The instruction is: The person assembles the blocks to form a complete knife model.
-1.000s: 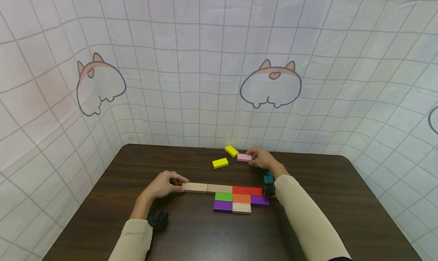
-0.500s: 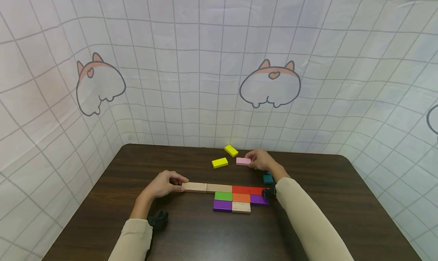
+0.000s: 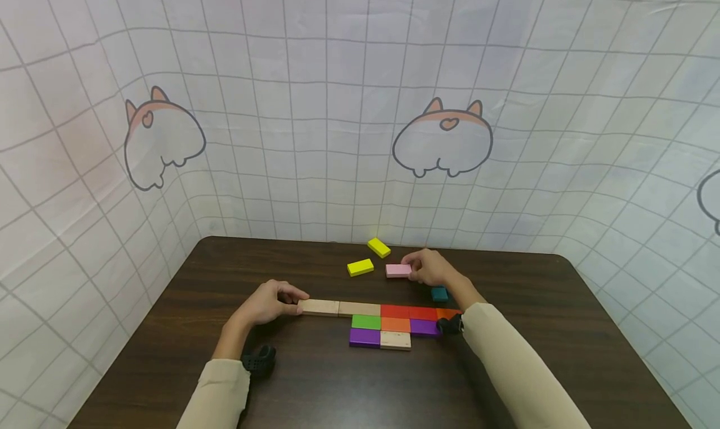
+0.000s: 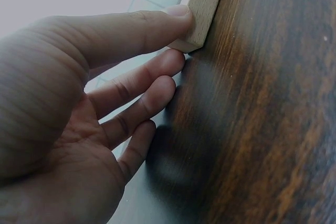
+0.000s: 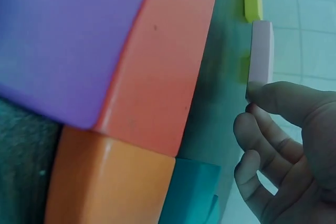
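Observation:
My right hand pinches the right end of a pink block, with the thumb on its near side in the right wrist view. At the left, my left hand pinches the outer end of a plain wooden block; its thumb lies on the block's side and the other fingers touch or hover by the table. That block sits end to end with a second plain block, which leads to a red block in the same row. A teal block lies below the right wrist.
Nearer stand a green block, an orange block and a purple block, with another purple block and a pale block in front. Two yellow blocks lie farther back on the dark table.
My right hand has drawn the pink block a little nearer, away from the table's back edge and the far yellow block. My left hand has stayed on the plain block.

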